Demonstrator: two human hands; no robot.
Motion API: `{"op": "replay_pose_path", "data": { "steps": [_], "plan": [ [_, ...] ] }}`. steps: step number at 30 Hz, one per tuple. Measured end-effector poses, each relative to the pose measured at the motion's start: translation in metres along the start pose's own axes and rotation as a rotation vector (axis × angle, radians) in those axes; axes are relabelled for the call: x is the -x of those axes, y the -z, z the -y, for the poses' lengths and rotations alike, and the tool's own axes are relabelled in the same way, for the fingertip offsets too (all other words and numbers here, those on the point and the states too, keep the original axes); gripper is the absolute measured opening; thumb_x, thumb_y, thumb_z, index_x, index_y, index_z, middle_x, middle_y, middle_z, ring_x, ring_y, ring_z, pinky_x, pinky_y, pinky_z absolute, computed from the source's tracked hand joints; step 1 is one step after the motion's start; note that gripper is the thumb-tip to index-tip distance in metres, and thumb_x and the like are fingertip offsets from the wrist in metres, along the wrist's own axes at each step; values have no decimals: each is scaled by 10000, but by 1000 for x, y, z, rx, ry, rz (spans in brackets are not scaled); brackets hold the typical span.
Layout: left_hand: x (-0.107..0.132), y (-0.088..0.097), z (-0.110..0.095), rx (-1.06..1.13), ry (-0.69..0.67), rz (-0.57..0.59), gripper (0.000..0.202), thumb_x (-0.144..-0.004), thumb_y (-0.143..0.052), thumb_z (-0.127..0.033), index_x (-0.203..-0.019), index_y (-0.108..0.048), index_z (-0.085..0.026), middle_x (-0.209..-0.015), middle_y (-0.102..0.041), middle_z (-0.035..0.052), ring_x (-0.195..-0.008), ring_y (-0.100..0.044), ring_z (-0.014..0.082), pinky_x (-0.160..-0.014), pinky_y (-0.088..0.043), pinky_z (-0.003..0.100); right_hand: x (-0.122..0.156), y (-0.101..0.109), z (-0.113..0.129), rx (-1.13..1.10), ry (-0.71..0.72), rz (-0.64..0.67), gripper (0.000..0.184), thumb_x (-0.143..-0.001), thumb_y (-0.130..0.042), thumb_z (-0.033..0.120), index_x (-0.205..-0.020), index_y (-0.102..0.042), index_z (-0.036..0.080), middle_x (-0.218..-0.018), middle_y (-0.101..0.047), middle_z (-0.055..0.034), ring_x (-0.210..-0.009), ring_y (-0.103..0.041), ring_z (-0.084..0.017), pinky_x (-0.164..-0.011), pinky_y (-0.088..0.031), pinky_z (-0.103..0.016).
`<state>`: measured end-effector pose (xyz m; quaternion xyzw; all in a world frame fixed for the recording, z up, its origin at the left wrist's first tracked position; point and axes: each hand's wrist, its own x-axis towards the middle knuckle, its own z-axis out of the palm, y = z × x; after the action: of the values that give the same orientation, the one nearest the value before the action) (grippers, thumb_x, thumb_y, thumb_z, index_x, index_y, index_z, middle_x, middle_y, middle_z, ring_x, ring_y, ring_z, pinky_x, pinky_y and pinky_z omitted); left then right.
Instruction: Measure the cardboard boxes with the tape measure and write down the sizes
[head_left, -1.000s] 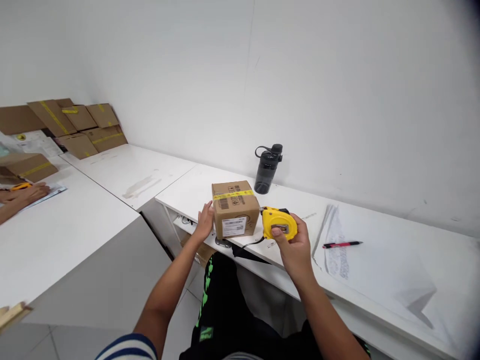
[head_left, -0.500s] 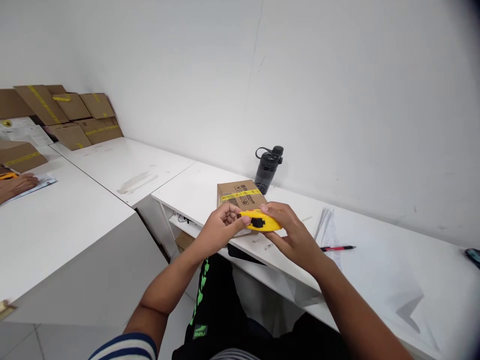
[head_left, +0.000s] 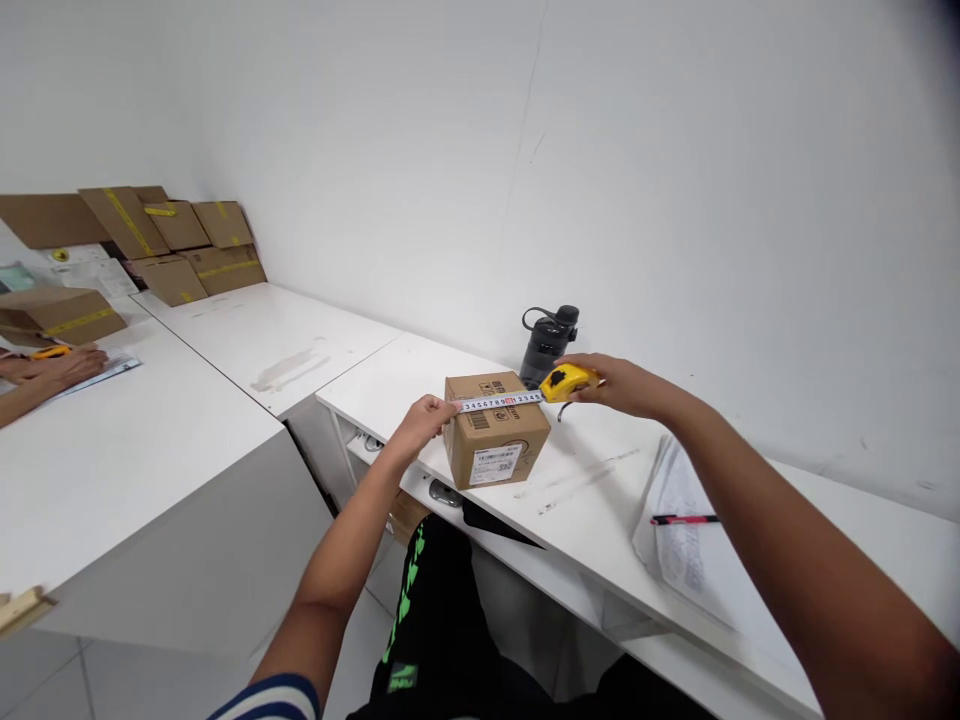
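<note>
A small cardboard box [head_left: 496,440] with a white label stands near the front edge of the white desk [head_left: 600,480]. A white measuring tape blade [head_left: 501,402] lies stretched across its top. My left hand [head_left: 424,418] pinches the blade's end at the box's left edge. My right hand [head_left: 619,385] holds the yellow tape measure case [head_left: 568,382] just past the box's right edge, next to a black water bottle [head_left: 547,346].
Papers [head_left: 686,550] with a red pen [head_left: 682,519] lie to the right on the desk. Flattened cardboard boxes [head_left: 150,240] lean on the wall at far left. Another person's hands [head_left: 52,365] rest on the left table by a yellow tool.
Both hands met at the tape measure in front of the box, then drew apart: the blade now spans the box top, with my right hand moved back and right.
</note>
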<state>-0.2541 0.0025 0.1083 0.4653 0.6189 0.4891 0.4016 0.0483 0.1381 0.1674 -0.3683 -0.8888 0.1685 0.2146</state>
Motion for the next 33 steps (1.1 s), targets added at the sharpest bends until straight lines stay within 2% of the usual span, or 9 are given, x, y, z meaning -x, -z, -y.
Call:
{"op": "replay_pose_path", "data": {
  "steps": [3,5,9,12,17,20,22,27,33],
  "plan": [
    [-5,-15,8,-44,55,-132,472,-744,-658,-535,-1013,-466,-199,-1082,-601,99,-868,-598,167,-663,-454,254,-7,-10,4,-16,41,31,503,-769,-618,251,-1268,-588,305,-1169,-661,-59,-985,-635,-253,-800,-536,-392],
    [-6,-23,11,-7,68,-178,553,-767,-635,-534,-1158,-409,-215,-1300,-513,146,-1080,-580,213,-728,-480,268,-7,-16,8,17,59,-1,509,-767,-610,230,-1272,-583,290,-1174,-648,-75,-996,-628,-258,-812,-530,-398],
    [-6,-27,14,92,67,-150,593,-775,-631,-534,-1210,-359,-236,-1423,-403,156,-1190,-534,229,-760,-493,264,-1,-24,5,48,47,-35,555,-797,-592,244,-1346,-518,267,-1238,-610,-107,-1063,-608,-271,-860,-514,-410],
    [-6,-24,14,71,52,-173,544,-759,-639,-537,-1127,-383,-229,-1304,-480,128,-1067,-575,190,-726,-482,245,4,-25,5,75,71,-63,544,-836,-563,273,-1373,-479,269,-1289,-582,-105,-1081,-600,-260,-851,-513,-390],
    [0,-10,7,-110,-63,-150,311,-790,-577,-495,-786,-464,-205,-815,-526,5,-750,-509,141,-668,-407,254,23,-18,34,424,171,-225,443,-890,-495,229,-1332,-511,235,-1243,-609,-125,-909,-635,-250,-704,-481,-379],
    [29,-3,-1,-154,-208,-211,226,-816,-551,-402,-720,-492,-207,-722,-467,-14,-694,-440,141,-654,-364,262,57,-19,59,613,268,-423,354,-912,-486,185,-1247,-573,259,-1208,-648,-114,-951,-635,-255,-795,-446,-418],
    [62,-4,-4,-113,-266,-174,233,-827,-558,-407,-714,-489,-215,-694,-427,-19,-662,-399,141,-624,-337,262,91,-27,71,632,358,-569,360,-906,-520,152,-1226,-568,310,-1207,-660,-88,-1039,-625,-242,-870,-431,-424],
    [135,-37,10,149,-257,152,348,-803,-635,-486,-706,-442,-213,-719,-417,-15,-660,-372,136,-616,-337,254,180,-89,78,431,513,-733,491,-829,-612,104,-1236,-513,360,-1115,-671,-44,-1007,-647,-197,-883,-474,-421],
    [146,-107,59,321,103,402,375,-746,-731,-494,-826,-513,-199,-786,-493,-22,-720,-464,112,-684,-391,232,233,-186,73,-10,144,-743,528,-837,-530,126,-1340,-417,239,-1096,-635,-119,-947,-650,-237,-767,-563,-424]
  ]
}}
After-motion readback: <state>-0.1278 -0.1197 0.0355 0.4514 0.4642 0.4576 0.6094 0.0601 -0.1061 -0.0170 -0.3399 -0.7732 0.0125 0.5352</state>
